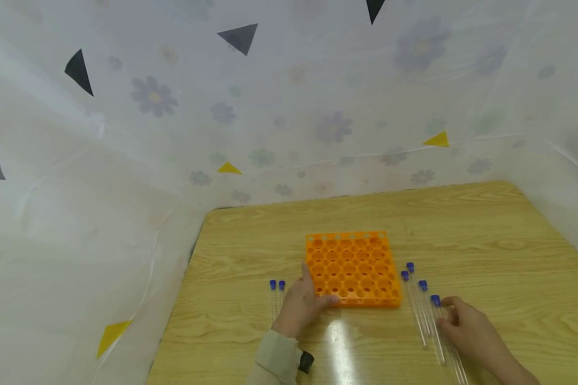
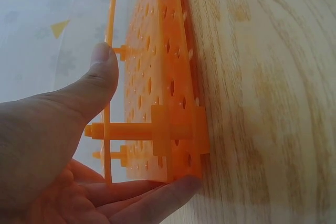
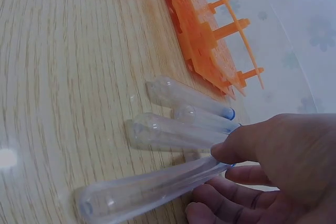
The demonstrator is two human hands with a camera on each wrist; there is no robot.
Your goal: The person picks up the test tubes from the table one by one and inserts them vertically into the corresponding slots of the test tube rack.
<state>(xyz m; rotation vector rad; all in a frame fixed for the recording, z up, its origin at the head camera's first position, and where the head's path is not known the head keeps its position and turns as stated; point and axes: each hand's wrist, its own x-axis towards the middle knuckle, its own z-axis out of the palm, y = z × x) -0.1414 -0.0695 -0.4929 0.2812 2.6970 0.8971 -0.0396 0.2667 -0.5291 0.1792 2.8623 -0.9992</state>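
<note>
An orange test tube rack with rows of round holes stands on the table. My left hand grips its near left corner; in the left wrist view the thumb lies on the top plate and the fingers reach along the lower side. Right of the rack, several clear test tubes with blue caps lie side by side. My right hand pinches the rightmost test tube just below its cap. That tube slants along the tabletop in the right wrist view, its cap mostly hidden by the fingers.
Two more blue-capped tubes lie left of the rack, partly hidden behind the left hand and sleeve. The wooden table is bordered by white flower-patterned sheeting at the back and sides.
</note>
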